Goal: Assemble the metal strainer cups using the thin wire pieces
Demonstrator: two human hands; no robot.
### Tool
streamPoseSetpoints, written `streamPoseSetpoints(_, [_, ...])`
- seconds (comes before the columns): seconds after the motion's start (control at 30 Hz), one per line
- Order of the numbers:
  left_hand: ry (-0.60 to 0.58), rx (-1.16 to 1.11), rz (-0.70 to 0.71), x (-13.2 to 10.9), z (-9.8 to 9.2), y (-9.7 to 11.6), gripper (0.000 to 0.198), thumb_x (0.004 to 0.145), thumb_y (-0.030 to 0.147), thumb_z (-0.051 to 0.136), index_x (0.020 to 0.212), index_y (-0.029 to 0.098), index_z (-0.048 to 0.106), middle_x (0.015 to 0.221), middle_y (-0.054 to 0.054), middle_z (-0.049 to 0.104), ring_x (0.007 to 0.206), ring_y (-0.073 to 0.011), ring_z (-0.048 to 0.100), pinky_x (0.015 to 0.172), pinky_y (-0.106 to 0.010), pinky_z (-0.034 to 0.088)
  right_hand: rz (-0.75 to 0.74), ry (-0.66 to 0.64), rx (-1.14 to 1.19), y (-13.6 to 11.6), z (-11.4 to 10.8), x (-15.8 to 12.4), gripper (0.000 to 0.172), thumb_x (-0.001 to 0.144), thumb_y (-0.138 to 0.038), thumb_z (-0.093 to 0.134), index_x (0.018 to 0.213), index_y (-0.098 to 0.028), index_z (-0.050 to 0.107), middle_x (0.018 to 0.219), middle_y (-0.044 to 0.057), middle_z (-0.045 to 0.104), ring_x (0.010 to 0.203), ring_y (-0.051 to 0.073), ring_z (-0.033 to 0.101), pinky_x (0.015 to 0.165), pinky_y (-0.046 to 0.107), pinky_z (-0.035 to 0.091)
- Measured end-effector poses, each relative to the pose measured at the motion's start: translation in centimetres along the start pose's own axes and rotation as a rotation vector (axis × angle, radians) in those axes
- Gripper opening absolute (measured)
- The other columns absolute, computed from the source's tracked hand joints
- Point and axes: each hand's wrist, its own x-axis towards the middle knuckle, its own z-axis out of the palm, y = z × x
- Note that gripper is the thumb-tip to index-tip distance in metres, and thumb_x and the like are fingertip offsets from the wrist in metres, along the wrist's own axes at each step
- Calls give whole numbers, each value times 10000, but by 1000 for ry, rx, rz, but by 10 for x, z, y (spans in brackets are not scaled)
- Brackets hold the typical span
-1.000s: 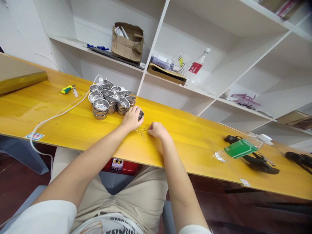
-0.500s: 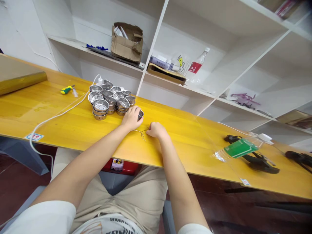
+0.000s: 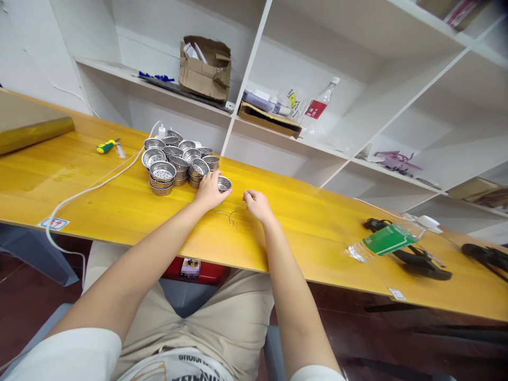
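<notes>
Strainer cup sits on the yellow bench, just right of the stacked cups; left hand clasps its rim, right hand pinches a thin wire. Best keep the cup level and the wire end steady

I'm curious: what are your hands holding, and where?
Left hand grips a perforated metal cup by its side; right hand pinches a thin wire near its end.

- Sticker on the table edge, far left of the left hand: red marks, unreadable.
- Bottle on the shelf beyond the right hand: red label, too small to read.
- Shirt print, below both hands: upside-down dark letters, not legible.
</notes>
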Motion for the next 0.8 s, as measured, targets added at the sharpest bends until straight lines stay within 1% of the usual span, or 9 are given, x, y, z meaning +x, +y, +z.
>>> streamPoseSetpoints(0.2, [17,38,-8,2,-5,3,631,784,363,835,1301,171,529,1272,-157,611,1203,-337,621,1062,-461,498,-20,62,209,0,5,2,347,960,-444,466,735,-211,591,715,12,634,603,147,585,616,259,426])
streamPoseSetpoints(0.3, [20,54,-15,2,-7,4,646,769,375,851,1297,179,533,1258,-148,609,1156,-335,645,1014,-449,522,10,42,421,-3,7,2,377,937,-532,538,745,-209,572,753,20,652,533,119,557,514,238,393])
streamPoseSetpoints(0.37, [34,58,11,2,-9,4,667,755,360,862,1302,180,527,1261,-148,612,1156,-338,646,1014,-453,522,56,23,576,-5,8,2,406,899,-593,611,777,-207,582,738,12,635,493,103,524,452,223,355])
streamPoseSetpoints(0.43, [60,51,74,2,-11,4,678,748,324,863,1313,178,516,1281,-151,611,1189,-343,632,1033,-462,512,96,34,709,-7,8,3,433,863,-627,672,800,-206,595,664,-21,565,459,91,479,411,207,322])
streamPoseSetpoints(0.53, [80,-6,235,1,-12,5,671,769,259,822,1345,186,487,1326,-146,599,1259,-325,601,1084,-454,491,108,70,894,-11,4,2,463,859,-652,694,792,-206,587,604,-54,467,442,78,432,387,189,291])
streamPoseSetpoints(0.63, [45,-94,381,-2,-9,8,696,793,241,782,1399,197,443,1353,-137,599,1294,-294,592,1125,-431,476,80,64,1077,-16,-4,0,483,896,-661,656,760,-212,542,584,-66,409,434,68,385,385,182,265])
streamPoseSetpoints(0.73, [-14,-129,433,-6,-5,12,726,797,275,788,1423,200,428,1339,-137,622,1268,-297,615,1111,-442,492,57,51,1197,-20,-10,-2,477,915,-644,641,745,-217,513,567,-78,364,422,62,337,385,182,247])
streamPoseSetpoints(0.8, [-45,-127,440,-8,-3,15,735,790,292,799,1422,192,439,1323,-142,638,1247,-307,626,1089,-454,504,63,31,1215,-22,-10,-3,471,906,-629,659,737,-214,514,562,-78,372,417,61,339,384,184,247])
